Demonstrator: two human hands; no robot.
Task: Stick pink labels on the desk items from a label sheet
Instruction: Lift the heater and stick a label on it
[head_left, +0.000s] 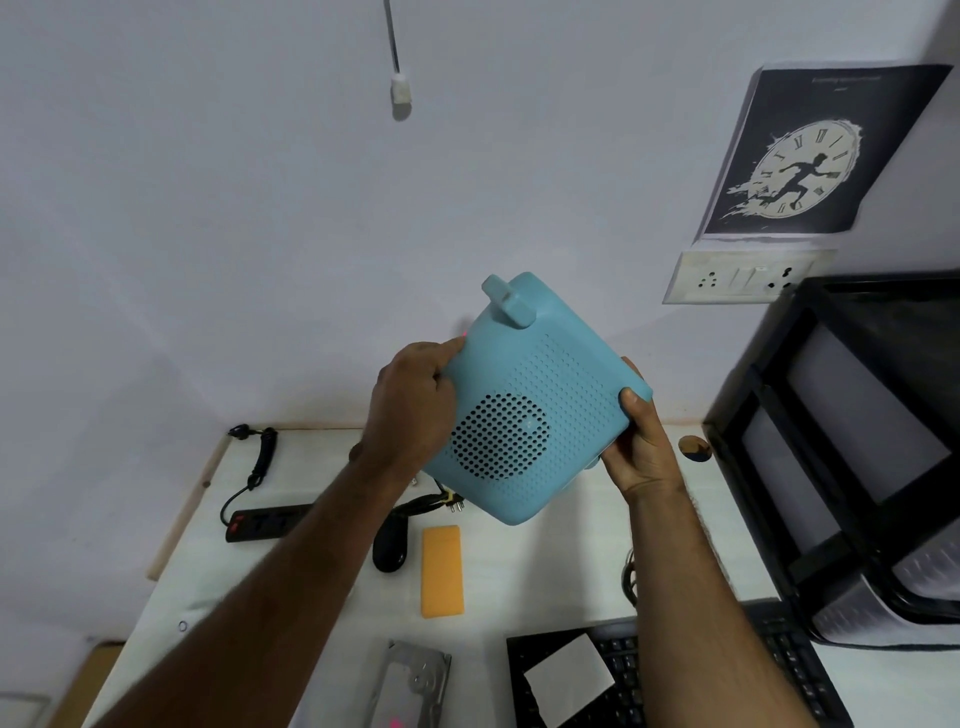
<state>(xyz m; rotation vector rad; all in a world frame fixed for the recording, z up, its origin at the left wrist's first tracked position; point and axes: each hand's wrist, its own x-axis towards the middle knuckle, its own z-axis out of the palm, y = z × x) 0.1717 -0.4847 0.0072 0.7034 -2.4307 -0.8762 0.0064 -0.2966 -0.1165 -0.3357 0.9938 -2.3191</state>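
My feed is dim and bluish, with soft, even light. A faint shadow sits under the hanging cord end (400, 88) on the wall (208, 234). Wide-angle bending warps the poster (810, 150) and shelf (852, 441) at the right edge; the lower corners blur.

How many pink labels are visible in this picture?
2. One small pink label is at the blue plastic heater's upper-left edge, by the left hand's fingers; another pink label lies at the bottom edge. Others may be hidden.

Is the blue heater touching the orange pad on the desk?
Apart. The head view shows the blue heater lifted by both hands, with white desk visible between it and the orange pad.
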